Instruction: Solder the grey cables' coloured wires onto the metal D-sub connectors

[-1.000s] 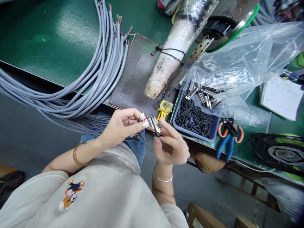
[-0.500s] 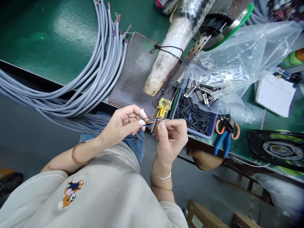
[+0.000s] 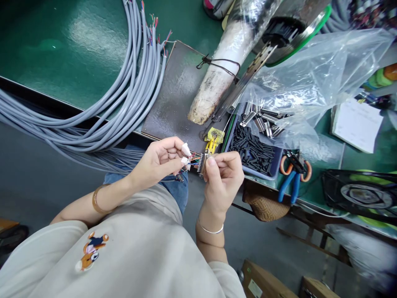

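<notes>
With thumb and fingers closed, my left hand [image 3: 166, 159] pinches thin coloured wires [image 3: 194, 160]; white coverings show on its fingertips. My right hand [image 3: 223, 178] grips a metal connector [image 3: 202, 164] with a row of pins facing the wires. Several wires run from my left fingertips to those pins. Just behind the connector, a yellow tool or clamp [image 3: 212, 142] sits at the table edge, close to my right fingers. Whether it touches the connector is too small to tell.
Grey cables [image 3: 124, 103] hang over the left table edge. A blue bin [image 3: 273, 167] holds black sleeves and metal connectors. Right of it lie blue-and-orange pliers [image 3: 290, 182], a paper pad [image 3: 356, 124] and a black fan-like object [image 3: 366, 194]. A plastic-wrapped tube [image 3: 217, 78] leans over a dark board [image 3: 173, 91].
Both hands keep nearly the same place and grip. My right hand has shifted very slightly to the left and up, its fingertips still on the connector.
</notes>
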`<state>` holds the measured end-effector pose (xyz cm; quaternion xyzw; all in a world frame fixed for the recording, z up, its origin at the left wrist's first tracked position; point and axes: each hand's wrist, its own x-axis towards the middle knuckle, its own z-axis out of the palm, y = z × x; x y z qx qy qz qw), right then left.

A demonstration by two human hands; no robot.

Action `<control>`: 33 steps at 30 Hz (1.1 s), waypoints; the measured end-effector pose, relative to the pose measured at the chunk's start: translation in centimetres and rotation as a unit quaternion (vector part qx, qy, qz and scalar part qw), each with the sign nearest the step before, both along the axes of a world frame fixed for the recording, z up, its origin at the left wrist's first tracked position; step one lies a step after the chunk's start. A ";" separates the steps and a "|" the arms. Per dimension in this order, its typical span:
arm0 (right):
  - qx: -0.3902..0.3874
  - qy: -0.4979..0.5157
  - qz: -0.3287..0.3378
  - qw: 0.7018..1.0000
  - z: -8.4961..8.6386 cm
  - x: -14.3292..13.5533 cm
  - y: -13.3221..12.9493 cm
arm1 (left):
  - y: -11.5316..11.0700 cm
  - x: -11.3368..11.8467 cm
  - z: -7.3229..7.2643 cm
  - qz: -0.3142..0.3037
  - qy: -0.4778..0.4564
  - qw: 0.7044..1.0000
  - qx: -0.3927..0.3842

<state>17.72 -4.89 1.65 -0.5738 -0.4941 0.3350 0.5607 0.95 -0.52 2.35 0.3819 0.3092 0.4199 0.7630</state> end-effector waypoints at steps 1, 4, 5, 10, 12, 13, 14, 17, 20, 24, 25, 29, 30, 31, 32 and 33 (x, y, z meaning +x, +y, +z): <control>0.001 -0.002 -0.001 1.000 0.0 0.0 0.0 | 0.0 0.0 0.0 0.001 0.000 1.000 0.002; 0.000 -0.013 -0.004 1.000 0.0 0.0 0.0 | 0.0 0.0 -0.1 0.002 0.003 1.000 0.006; -0.001 -0.016 -0.005 1.000 0.0 0.0 0.0 | 0.1 0.0 -0.1 0.002 0.004 1.000 0.007; -0.005 -0.023 -0.011 1.000 0.0 -0.1 0.0 | 0.1 0.0 0.1 0.001 -0.001 1.000 0.008; -0.002 -0.017 -0.009 1.000 0.0 -0.1 0.0 | 0.1 0.0 0.0 0.000 -0.004 1.000 0.011; -0.001 -0.013 -0.007 1.000 0.0 -0.1 0.1 | 0.1 -0.1 0.0 -0.001 -0.003 1.000 0.012; -0.001 -0.011 -0.006 1.000 0.0 0.0 0.1 | 0.1 -0.1 -0.1 -0.001 -0.003 1.000 0.013; -0.010 -0.006 0.001 1.000 -0.1 0.1 0.3 | 0.1 -0.2 -0.1 -0.001 -0.004 1.000 0.018; -0.015 0.007 0.023 1.000 -0.2 0.1 0.5 | 0.1 -0.2 0.0 -0.003 -0.001 1.000 0.023; 0.024 -0.022 0.019 0.999 0.2 0.2 0.4 | 0.1 -0.2 0.0 0.007 0.022 0.999 0.033; 0.036 -0.038 0.016 0.999 0.4 0.2 0.3 | 0.1 -0.2 0.0 0.012 0.031 0.999 0.039; 0.099 -0.086 0.011 0.991 0.6 0.4 -0.1 | -0.1 -0.3 -0.3 0.031 0.066 0.993 0.089; 0.120 -0.098 0.007 0.988 0.5 0.4 -0.2 | -0.2 -0.3 -0.4 0.035 0.071 0.991 0.105; 0.142 -0.112 0.001 0.984 0.4 0.5 -0.2 | -0.3 -0.3 -0.5 0.038 0.073 0.989 0.121; 0.161 -0.126 -0.005 0.979 0.3 0.5 -0.2 | -0.3 -0.3 -0.5 0.040 0.075 0.987 0.139; 0.176 -0.139 -0.012 0.975 0.1 0.4 -0.1 | -0.3 -0.3 -0.5 0.042 0.078 0.984 0.155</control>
